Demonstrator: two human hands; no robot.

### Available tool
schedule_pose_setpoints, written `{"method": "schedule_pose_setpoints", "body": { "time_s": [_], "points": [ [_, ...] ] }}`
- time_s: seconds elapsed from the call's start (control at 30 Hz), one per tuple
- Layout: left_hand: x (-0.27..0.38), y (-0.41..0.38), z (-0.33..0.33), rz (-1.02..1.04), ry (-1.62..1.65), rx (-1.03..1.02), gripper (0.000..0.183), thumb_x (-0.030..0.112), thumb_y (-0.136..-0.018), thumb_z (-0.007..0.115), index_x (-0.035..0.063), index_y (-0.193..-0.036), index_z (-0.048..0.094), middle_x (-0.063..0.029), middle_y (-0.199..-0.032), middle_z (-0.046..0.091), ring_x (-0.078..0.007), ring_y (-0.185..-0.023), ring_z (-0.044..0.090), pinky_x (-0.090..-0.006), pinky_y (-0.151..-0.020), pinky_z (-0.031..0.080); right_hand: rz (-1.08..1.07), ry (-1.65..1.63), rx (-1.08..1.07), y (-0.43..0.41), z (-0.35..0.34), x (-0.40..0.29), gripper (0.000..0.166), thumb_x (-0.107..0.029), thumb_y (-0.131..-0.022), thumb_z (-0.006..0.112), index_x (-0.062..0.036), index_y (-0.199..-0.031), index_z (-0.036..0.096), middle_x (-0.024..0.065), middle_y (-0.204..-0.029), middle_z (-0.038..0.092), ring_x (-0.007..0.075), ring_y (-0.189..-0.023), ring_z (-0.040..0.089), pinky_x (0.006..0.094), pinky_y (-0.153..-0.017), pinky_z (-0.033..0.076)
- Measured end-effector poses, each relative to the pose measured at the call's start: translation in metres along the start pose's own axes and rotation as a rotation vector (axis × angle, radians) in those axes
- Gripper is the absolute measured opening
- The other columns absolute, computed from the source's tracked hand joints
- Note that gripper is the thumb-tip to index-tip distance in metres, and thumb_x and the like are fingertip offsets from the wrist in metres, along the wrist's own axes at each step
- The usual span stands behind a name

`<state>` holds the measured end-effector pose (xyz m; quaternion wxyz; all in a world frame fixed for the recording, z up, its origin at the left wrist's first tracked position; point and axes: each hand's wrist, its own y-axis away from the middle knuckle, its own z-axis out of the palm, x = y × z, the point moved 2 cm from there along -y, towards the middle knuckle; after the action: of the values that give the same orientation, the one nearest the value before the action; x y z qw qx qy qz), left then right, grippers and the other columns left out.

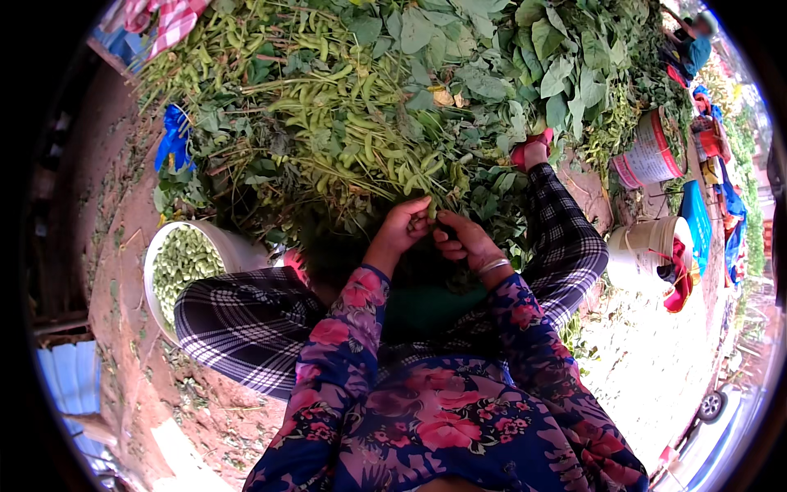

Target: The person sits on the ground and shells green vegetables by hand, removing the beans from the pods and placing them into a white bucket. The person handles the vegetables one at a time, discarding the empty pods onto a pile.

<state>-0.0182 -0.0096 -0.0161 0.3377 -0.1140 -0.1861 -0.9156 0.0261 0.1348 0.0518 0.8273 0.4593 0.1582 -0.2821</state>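
Note:
A green soybean pod (431, 210) is pinched between my two hands, in front of my lap. My left hand (407, 226) has its fingertips closed at the pod, its other fingers curled. From the other side, the thumb and forefinger of my right hand (466, 238) meet the same pod; a bracelet circles that wrist. Just beyond my fingers lies a large heap of cut soybean plants (363, 123), with pods and stems at the middle and left and broad leaves at the right. By my left knee, a white bucket (237, 246) holds shelled green beans (187, 258).
To the right stand a white bucket (633, 252) with red cloth (679, 280) on it and a tilted printed bucket (645, 150). Blue plastic (174, 138) lies at the heap's left edge. Another person (693, 49) is at the far right. A car (719, 424) shows lower right.

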Motion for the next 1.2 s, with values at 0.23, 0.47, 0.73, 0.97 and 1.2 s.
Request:
{"method": "schedule_pose_setpoints", "body": {
  "time_s": [0.23, 0.47, 0.73, 0.97, 1.2],
  "points": [
    [0.002, 0.009, 0.034, 0.037, -0.561, 0.279, 0.018, 0.025, -0.08, 0.066, 0.0103, -0.088, 0.058, 0.0045, -0.072, 0.053, -0.0051, -0.058, 0.046, -0.0177, -0.047, 0.03, -0.147, 0.286, 0.164, 0.012, 0.011, -0.007, 0.015, -0.028, -0.092, 0.047, -0.0131, -0.087, 0.048, -0.0023, -0.062, 0.044, 0.0049, -0.038, 0.028, 0.0202, -0.032, 0.018],
    [-0.004, 0.011, 0.027, 0.069, -0.461, 0.381, 0.017, 0.025, -0.081, 0.063, 0.0116, -0.09, 0.058, 0.0047, -0.077, 0.054, -0.0062, -0.065, 0.049, -0.0196, -0.053, 0.035, -0.14, 0.246, 0.206, 0.002, 0.001, 0.001, 0.014, -0.027, -0.092, 0.049, -0.0125, -0.093, 0.051, -0.0024, -0.063, 0.046, 0.0067, -0.04, 0.032, 0.022, -0.036, 0.021],
    [-0.011, 0.001, 0.023, 0.051, -0.619, 0.453, 0.022, 0.026, -0.082, 0.059, 0.0116, -0.099, 0.058, 0.0009, -0.089, 0.057, -0.0105, -0.073, 0.054, -0.0254, -0.055, 0.04, -0.796, 1.18, 0.571, -0.006, 0.004, 0.013, 0.017, -0.017, -0.085, 0.056, -0.0042, -0.096, 0.057, 0.0143, -0.073, 0.062, 0.0246, -0.06, 0.058, 0.0332, -0.056, 0.046],
    [-0.012, 0.002, 0.035, 0.099, -0.471, 0.476, 0.013, 0.025, -0.082, 0.057, 0.0135, -0.089, 0.059, 0.0015, -0.086, 0.056, -0.0099, -0.08, 0.052, -0.0252, -0.058, 0.04, -0.826, 0.947, 0.47, -0.005, 0.002, 0.005, 0.018, -0.017, -0.083, 0.058, -0.006, -0.098, 0.058, 0.0182, -0.074, 0.06, 0.0346, -0.065, 0.059, 0.0371, -0.056, 0.046],
    [-0.022, -0.004, 0.02, 0.153, -0.467, 0.644, 0.012, 0.021, -0.077, 0.058, 0.0094, -0.079, 0.06, 0.0012, -0.072, 0.053, -0.0111, -0.06, 0.05, -0.0255, -0.049, 0.038, -0.842, 1.279, 0.613, 0.009, 0.025, 0.015, 0.016, -0.02, -0.083, 0.058, -0.0074, -0.092, 0.056, 0.019, -0.078, 0.06, 0.0386, -0.069, 0.058, 0.043, -0.056, 0.046]
  ]
}}
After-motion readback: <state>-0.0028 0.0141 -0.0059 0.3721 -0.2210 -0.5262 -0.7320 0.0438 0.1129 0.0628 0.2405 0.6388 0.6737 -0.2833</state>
